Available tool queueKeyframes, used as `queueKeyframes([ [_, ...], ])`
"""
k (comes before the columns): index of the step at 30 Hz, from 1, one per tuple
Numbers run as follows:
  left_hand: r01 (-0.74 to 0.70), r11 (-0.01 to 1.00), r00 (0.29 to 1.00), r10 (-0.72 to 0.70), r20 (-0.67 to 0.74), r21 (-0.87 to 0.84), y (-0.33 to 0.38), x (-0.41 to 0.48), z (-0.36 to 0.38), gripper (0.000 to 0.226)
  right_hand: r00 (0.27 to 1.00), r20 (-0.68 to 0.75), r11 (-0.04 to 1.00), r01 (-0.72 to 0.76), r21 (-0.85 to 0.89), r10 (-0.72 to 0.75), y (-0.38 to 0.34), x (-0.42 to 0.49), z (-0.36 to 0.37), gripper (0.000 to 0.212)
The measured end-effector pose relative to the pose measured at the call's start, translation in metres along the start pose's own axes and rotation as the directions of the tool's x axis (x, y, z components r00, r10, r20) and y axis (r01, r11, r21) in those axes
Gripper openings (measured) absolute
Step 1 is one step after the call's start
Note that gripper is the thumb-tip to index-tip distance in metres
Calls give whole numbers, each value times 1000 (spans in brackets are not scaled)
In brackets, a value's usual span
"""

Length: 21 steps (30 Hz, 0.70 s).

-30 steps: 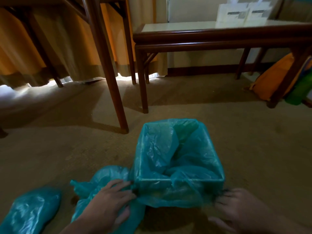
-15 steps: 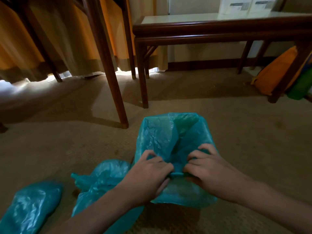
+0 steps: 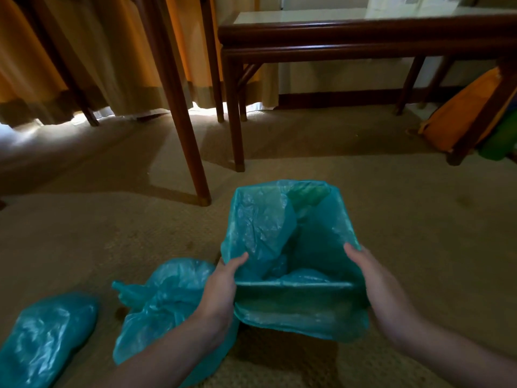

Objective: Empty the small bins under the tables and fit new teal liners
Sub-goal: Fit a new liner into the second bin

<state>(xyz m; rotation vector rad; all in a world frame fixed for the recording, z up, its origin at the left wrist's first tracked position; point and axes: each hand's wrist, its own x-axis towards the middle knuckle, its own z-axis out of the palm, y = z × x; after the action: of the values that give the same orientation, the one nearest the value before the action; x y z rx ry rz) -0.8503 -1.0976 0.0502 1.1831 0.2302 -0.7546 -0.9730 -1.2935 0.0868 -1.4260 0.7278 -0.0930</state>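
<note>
Gripping the small square bin (image 3: 293,287) by its sides, your left hand (image 3: 221,287) and right hand (image 3: 372,278) close over its thin teal plastic liner (image 3: 260,231); it sits on the beige carpet (image 3: 112,219), beside a crumpled teal bag (image 3: 165,298).

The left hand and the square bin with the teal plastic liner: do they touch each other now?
Touching. The head view shows the left hand gripping the near left corner of the square bin with the teal plastic liner, thumb lying over the rim.
</note>
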Motion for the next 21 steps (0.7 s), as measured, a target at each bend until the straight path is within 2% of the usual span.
queueKeyframes([
  [1, 21, 999, 1000, -21, 18, -33, 0, -1, 1, 54, 998, 6, 994, -67, 90, 66, 1, 0, 0, 31],
  [3, 28, 1000, 997, -28, 74, -3, 5, -9, -1, 51, 997, -14, 988, -72, 139, 75, 5, 6, -6, 45],
  [4, -28, 997, 997, 23, 73, 72, 10, -11, -4, 51, 996, -75, 994, -33, 106, 42, 2, 10, -11, 45],
  [5, -136, 963, 991, 136, 20, 234, 19, -11, -4, 54, 983, -182, 999, 41, 6, -39, -2, 17, -16, 36],
  [6, -260, 837, 946, 322, -48, 481, 31, -10, -4, 57, 944, -278, 980, 141, -139, -175, -11, 26, -21, 24],
  [7, -370, 605, 834, 551, -36, 705, 43, -4, -3, 58, 887, -298, 914, 258, -313, -352, -22, 36, -25, 20],
  [8, -455, 348, 690, 720, 77, 820, 57, 2, 4, 56, 827, -212, 788, 372, -490, -521, -36, 46, -24, 28],
  [9, -505, 133, 604, 760, 239, 853, 70, 11, 16, 54, 768, -60, 621, 466, -631, -637, -49, 58, -19, 37],
  [10, -518, -36, 591, 706, 389, 854, 82, 24, 31, 53, 735, 109, 449, 517, -729, -669, -61, 70, -12, 44],
  [11, -502, -169, 625, 607, 491, 848, 90, 37, 50, 55, 721, 268, 279, 543, -792, -639, -74, 82, 0, 49],
  [13, -428, -392, 713, 408, 571, 814, 99, 65, 80, 53, 702, 513, -85, 549, -832, -494, -88, 106, 24, 54],
  [14, -383, -469, 743, 356, 567, 796, 100, 78, 90, 48, 701, 583, -227, 541, -810, -411, -92, 117, 34, 54],
  [15, -340, -488, 778, 334, 532, 804, 101, 90, 94, 41, 710, 605, -300, 526, -796, -360, -96, 127, 40, 51],
  [17, -272, -386, 852, 329, 407, 881, 103, 105, 90, 27, 775, 537, -301, 451, -840, -335, -102, 140, 40, 41],
  [18, -245, -326, 870, 342, 356, 913, 102, 109, 84, 24, 825, 453, -222, 398, -890, -338, -103, 145, 35, 37],
  [19, -224, -276, 867, 383, 320, 935, 103, 108, 77, 25, 870, 364, -93, 353, -931, -332, -103, 146, 29, 36],
  [21, -217, -175, 846, 458, 274, 960, 99, 104, 62, 38, 941, 222, 248, 285, -926, -256, -96, 143, 17, 43],
])
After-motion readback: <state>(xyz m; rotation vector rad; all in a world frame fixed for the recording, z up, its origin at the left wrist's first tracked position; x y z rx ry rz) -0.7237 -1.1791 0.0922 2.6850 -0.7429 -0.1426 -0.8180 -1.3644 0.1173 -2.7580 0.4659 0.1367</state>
